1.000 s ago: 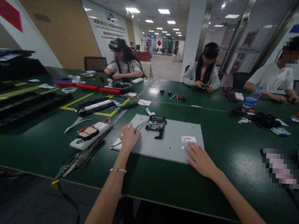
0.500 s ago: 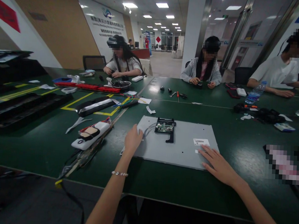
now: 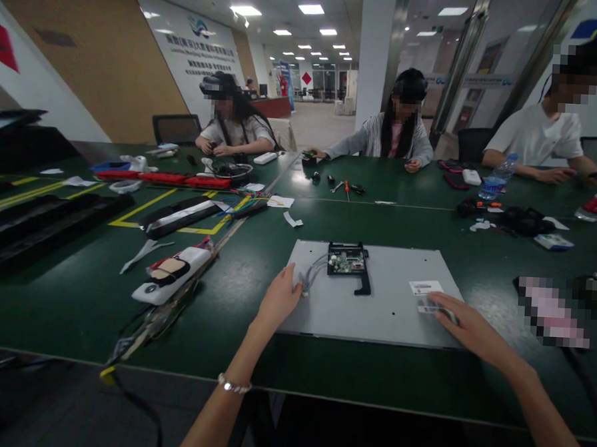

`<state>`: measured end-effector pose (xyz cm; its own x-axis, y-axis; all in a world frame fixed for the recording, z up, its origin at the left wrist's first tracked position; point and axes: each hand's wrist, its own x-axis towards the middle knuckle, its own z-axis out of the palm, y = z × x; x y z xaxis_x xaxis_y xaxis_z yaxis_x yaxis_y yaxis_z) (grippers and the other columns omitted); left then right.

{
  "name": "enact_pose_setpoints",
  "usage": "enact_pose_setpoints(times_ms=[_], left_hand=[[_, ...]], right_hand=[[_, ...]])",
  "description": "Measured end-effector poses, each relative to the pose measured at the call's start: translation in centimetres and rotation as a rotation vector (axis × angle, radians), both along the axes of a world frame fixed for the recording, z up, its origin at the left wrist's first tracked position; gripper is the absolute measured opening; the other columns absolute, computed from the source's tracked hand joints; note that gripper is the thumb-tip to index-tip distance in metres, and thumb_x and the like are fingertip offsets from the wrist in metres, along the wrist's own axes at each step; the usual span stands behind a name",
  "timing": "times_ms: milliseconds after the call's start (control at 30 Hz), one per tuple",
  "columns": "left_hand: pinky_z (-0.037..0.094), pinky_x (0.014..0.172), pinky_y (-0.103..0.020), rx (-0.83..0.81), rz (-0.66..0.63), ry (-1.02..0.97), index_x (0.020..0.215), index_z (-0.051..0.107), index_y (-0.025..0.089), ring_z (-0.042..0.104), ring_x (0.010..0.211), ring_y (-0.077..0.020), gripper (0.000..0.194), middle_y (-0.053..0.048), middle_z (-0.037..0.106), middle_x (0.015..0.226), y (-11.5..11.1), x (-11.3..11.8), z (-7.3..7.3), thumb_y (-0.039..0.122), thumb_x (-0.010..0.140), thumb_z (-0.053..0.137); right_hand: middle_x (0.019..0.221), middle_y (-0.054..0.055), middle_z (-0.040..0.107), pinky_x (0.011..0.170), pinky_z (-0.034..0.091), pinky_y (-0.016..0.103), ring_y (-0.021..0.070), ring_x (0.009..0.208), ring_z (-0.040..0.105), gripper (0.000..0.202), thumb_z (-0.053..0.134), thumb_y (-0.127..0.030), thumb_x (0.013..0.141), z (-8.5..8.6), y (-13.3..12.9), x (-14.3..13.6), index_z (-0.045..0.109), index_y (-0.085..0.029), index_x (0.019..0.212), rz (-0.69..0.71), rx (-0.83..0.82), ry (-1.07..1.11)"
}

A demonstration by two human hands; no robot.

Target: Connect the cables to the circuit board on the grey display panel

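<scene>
A flat grey metal panel (image 3: 344, 316) lies on the green table in front of me. Near its back edge, a small green circuit board (image 3: 347, 261) sits in a black bracket (image 3: 362, 287), with grey cables (image 3: 317, 268) running left from it. My left hand (image 3: 280, 299) is closed over the panel's left edge, fingertips beside the cable ends. Over the right part of the panel, my right hand (image 3: 466, 319) has its fingers stretched out, nearest to a white label (image 3: 425, 288) and a smaller sticker (image 3: 427, 309). Its thumb is partly hidden.
To the left lies a white device with wires (image 3: 173, 277), beside a grey forked piece (image 3: 144, 254) and black trays (image 3: 53, 224). A phone (image 3: 551, 310) is at right. Farther back are tools (image 3: 347, 189), a bottle (image 3: 498, 177) and three people seated across the table.
The panel has shifted right and turned slightly, and both my hands have moved right with it. The view has swung a little. Across the table, a person's arm has reached out sideways.
</scene>
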<state>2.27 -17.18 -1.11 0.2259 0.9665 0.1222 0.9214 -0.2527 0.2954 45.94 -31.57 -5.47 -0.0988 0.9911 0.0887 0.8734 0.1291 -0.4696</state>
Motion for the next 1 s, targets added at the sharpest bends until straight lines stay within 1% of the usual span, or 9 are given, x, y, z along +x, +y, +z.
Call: enact_pose_setpoints(times_ms=[100,200,367,533,667,733,800,933,1000], left_hand=[[0.045,0.098,-0.037,0.042,-0.005,-0.032,0.122,0.055,0.010,0.061,0.112,-0.0284,0.034,-0.017,0.064,0.119,0.9,0.1,0.7,0.020,0.092,0.044],[0.047,0.092,-0.036,0.066,-0.030,-0.094,0.106,0.061,0.016,0.065,0.102,-0.0260,0.023,-0.012,0.069,0.107,1.8,0.8,1.6,0.021,0.091,0.045],[0.048,0.082,-0.031,0.052,-0.150,-0.196,0.090,0.064,0.020,0.067,0.089,-0.0218,0.017,-0.006,0.071,0.091,4.1,3.4,2.8,0.018,0.088,0.047],[0.048,0.077,-0.030,0.057,-0.160,-0.269,0.081,0.065,0.019,0.065,0.082,-0.0203,0.013,-0.006,0.071,0.084,7.8,6.1,3.4,0.018,0.083,0.051],[0.049,0.078,-0.029,0.066,-0.145,-0.356,0.088,0.062,0.019,0.067,0.086,-0.0200,0.009,-0.006,0.071,0.089,9.4,7.3,2.6,0.021,0.082,0.056],[0.050,0.080,-0.029,0.074,-0.136,-0.390,0.099,0.059,0.019,0.067,0.091,-0.0191,0.018,-0.007,0.071,0.097,9.6,7.3,1.8,0.016,0.082,0.054],[0.049,0.083,-0.030,0.082,-0.131,-0.360,0.104,0.057,0.019,0.066,0.094,-0.0187,0.025,-0.007,0.070,0.101,9.6,7.0,1.0,0.011,0.083,0.049],[0.048,0.088,-0.034,0.075,-0.157,-0.254,0.094,0.061,0.018,0.065,0.095,-0.0209,0.021,-0.009,0.070,0.095,9.5,6.0,-0.3,0.013,0.088,0.041],[0.047,0.091,-0.035,0.059,-0.167,-0.292,0.099,0.062,0.018,0.064,0.099,-0.0213,0.023,-0.010,0.069,0.100,9.5,5.7,-0.6,0.020,0.091,0.040]], right_hand=[[0.141,0.004,0.056,0.106,0.045,0.049,0.0277,0.127,0.055,0.048,0.042,-0.047,0.095,0.3,0.3,0.3,0.055,-0.029,0.137,-0.014,0.008,0.029],[0.141,0.004,0.057,0.106,0.045,0.048,0.0265,0.127,0.056,0.048,0.042,-0.046,0.094,0.5,0.8,0.2,0.055,-0.028,0.137,-0.006,0.016,0.053],[0.143,0.005,0.055,0.111,0.040,0.046,0.0252,0.131,0.052,0.049,0.041,-0.044,0.095,0.2,2.6,-0.6,0.053,-0.026,0.139,0.022,0.063,0.076],[0.145,0.006,0.053,0.114,0.036,0.046,0.0249,0.135,0.047,0.052,0.042,-0.043,0.094,0.2,5.6,-1.5,0.050,-0.025,0.142,0.038,0.075,0.052],[0.152,0.005,0.044,0.114,0.033,0.049,0.0267,0.140,0.038,0.057,0.040,-0.040,0.095,0.1,7.6,-2.1,0.038,-0.028,0.150,0.025,0.074,-0.041],[0.155,0.006,0.039,0.115,0.029,0.052,0.0279,0.143,0.034,0.057,0.037,-0.039,0.096,-0.3,8.1,-2.2,0.036,-0.028,0.152,-0.005,0.077,-0.130],[0.157,0.007,0.036,0.116,0.024,0.055,0.0277,0.145,0.029,0.056,0.034,-0.039,0.097,-0.8,8.3,-2.4,0.035,-0.027,0.152,-0.035,0.084,-0.210],[0.159,0.007,0.033,0.116,0.022,0.056,0.0263,0.146,0.026,0.055,0.030,-0.040,0.098,-1.5,8.3,-2.6,0.034,-0.028,0.152,-0.052,0.106,-0.272],[0.158,0.007,0.033,0.115,0.023,0.055,0.0263,0.146,0.028,0.055,0.029,-0.041,0.098,-1.5,8.3,-2.5,0.036,-0.028,0.151,-0.055,0.094,-0.271]])
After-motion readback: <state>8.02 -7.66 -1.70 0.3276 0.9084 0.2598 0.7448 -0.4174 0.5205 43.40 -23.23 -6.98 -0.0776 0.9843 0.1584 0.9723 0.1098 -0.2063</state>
